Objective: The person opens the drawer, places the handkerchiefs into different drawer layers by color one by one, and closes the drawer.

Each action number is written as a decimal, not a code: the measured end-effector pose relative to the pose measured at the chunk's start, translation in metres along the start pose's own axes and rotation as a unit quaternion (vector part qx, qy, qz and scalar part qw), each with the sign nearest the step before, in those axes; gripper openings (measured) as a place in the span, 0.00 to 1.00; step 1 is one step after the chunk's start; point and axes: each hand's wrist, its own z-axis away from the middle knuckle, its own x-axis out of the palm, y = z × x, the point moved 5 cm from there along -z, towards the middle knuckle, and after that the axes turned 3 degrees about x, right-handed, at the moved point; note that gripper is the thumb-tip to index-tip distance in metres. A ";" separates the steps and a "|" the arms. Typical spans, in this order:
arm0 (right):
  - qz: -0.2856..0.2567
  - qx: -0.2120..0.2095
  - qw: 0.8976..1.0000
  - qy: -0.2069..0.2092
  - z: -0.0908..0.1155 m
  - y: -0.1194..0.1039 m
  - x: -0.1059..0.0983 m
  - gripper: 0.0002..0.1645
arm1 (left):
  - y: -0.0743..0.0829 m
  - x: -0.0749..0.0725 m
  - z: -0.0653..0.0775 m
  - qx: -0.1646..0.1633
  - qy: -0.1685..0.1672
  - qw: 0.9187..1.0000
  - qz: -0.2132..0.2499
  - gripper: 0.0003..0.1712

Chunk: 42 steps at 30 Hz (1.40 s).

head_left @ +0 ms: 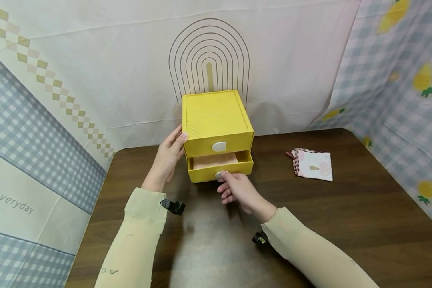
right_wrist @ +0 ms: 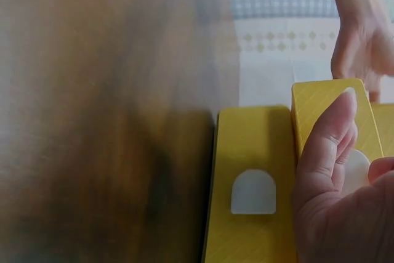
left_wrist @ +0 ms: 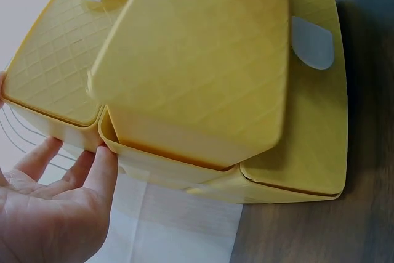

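Note:
A yellow drawer cabinet (head_left: 216, 116) stands at the back of the table, with white tab handles on its fronts. Its middle drawer (left_wrist: 191, 60) is pulled partway out, and a pale pinkish surface (head_left: 216, 160) shows inside. The top drawer (left_wrist: 58, 53) and the bottom drawer (right_wrist: 249, 140) are closed. My right hand (head_left: 239, 192) pinches the middle drawer's white handle (right_wrist: 356, 173) between thumb and fingers. My left hand (head_left: 167, 156) rests against the cabinet's left side near the upper front corner, its fingers fairly straight along the wall.
To the right on the dark wooden table (head_left: 345, 216) lies a small white cloth pouch (head_left: 313, 165) with a checked frilled edge. Behind the cabinet hangs a pale cloth (head_left: 129, 80) with an arch pattern. Blue checked cloth (head_left: 392, 120) borders the right side.

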 end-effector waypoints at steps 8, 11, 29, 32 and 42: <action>-0.026 -0.001 1.000 0.015 -0.032 -0.009 -0.001 0.27 | -0.001 0.000 0.000 -0.002 -0.006 1.000 0.001 0.36; -0.026 0.004 0.999 0.019 -0.037 -0.011 0.000 0.27 | 0.000 -0.001 0.000 -0.004 -0.006 1.000 0.000 0.35; 0.030 0.004 0.999 0.024 -0.027 0.008 -0.009 0.33 | -0.001 -0.001 0.000 -0.007 0.001 1.000 -0.001 0.35; 0.027 0.040 0.999 0.021 -0.029 0.017 -0.011 0.32 | -0.003 -0.002 0.000 -0.011 -0.001 1.000 -0.002 0.35; -0.012 0.087 0.996 0.021 -0.044 0.037 -0.011 0.29 | -0.002 -0.001 0.000 -0.004 -0.002 1.000 -0.005 0.36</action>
